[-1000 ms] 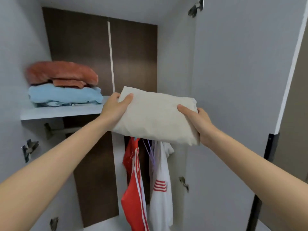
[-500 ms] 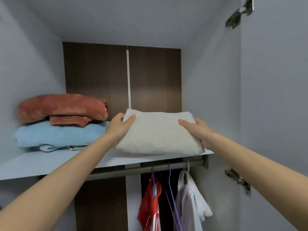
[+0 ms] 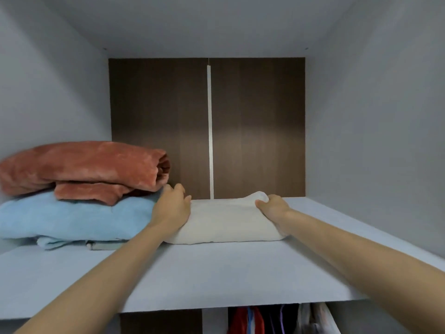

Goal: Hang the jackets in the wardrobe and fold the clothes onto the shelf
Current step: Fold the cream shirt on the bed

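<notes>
Cloth (image 3: 226, 220), seemingly soft and light, lies on the shelf (image 3: 216, 273) beside the blue pile (image 3: 72, 218); left hand (image 3: 172, 208) and right hand (image 3: 273, 204) each clamp a grip on one end.

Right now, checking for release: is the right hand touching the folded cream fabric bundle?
Touching. Head view: the right hand grips the folded cream fabric bundle at its right end.

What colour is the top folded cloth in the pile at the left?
The top cloth is plain rust orange; the head view shows it.
</notes>
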The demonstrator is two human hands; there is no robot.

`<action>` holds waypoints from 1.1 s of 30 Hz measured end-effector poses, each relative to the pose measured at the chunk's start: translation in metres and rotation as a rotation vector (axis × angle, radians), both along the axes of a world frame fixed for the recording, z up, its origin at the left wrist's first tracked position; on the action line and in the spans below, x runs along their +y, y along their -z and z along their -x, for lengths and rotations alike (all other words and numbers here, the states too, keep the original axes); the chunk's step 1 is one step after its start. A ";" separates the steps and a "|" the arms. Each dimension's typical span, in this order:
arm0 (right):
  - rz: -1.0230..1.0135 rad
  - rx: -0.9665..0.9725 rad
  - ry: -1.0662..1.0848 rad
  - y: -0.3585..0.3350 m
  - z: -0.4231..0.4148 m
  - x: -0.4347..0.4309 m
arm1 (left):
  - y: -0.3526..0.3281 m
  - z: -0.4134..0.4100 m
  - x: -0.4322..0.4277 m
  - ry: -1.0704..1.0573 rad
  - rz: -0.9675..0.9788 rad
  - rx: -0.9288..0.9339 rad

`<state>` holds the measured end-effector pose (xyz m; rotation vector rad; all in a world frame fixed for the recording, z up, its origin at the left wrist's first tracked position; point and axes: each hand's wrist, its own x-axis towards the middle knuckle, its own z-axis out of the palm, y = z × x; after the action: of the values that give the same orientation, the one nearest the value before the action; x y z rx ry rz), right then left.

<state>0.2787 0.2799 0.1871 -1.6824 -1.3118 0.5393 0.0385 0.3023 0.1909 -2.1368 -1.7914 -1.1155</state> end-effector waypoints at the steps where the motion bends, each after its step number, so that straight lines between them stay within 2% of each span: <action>1: 0.008 0.021 0.004 0.002 0.001 0.006 | 0.000 -0.003 -0.004 -0.008 -0.042 0.039; 3: 0.020 0.059 0.007 0.005 0.004 0.013 | -0.001 -0.013 -0.014 0.003 -0.144 0.133; 5: 0.018 -0.009 0.056 0.004 0.008 0.016 | 0.002 -0.024 -0.022 0.068 -0.119 0.190; 8: -0.157 -0.371 0.178 0.000 0.013 0.002 | 0.017 -0.031 -0.022 0.150 0.044 0.339; 10: -0.323 -0.584 0.074 0.000 0.017 -0.009 | 0.023 -0.028 -0.017 0.177 0.091 0.320; 13: -0.295 -0.787 -0.099 0.008 0.024 -0.013 | 0.021 -0.021 -0.010 0.235 0.137 0.234; 17: -0.134 -0.719 -0.237 0.010 0.027 -0.010 | 0.018 -0.016 -0.005 0.209 0.214 0.211; 22: -0.114 -0.730 -0.297 0.011 0.029 -0.007 | 0.019 -0.012 -0.008 0.095 0.259 0.229; 27: -0.107 -0.834 -0.238 0.014 0.032 -0.018 | 0.021 -0.011 -0.016 0.044 0.200 0.267; 33: -0.161 -0.835 -0.173 0.001 0.028 -0.057 | 0.013 -0.010 -0.038 0.150 0.182 0.122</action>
<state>0.2504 0.2234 0.1864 -1.7234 -2.0338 -0.2230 0.0490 0.2641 0.1779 -2.4207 -1.7647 -0.8587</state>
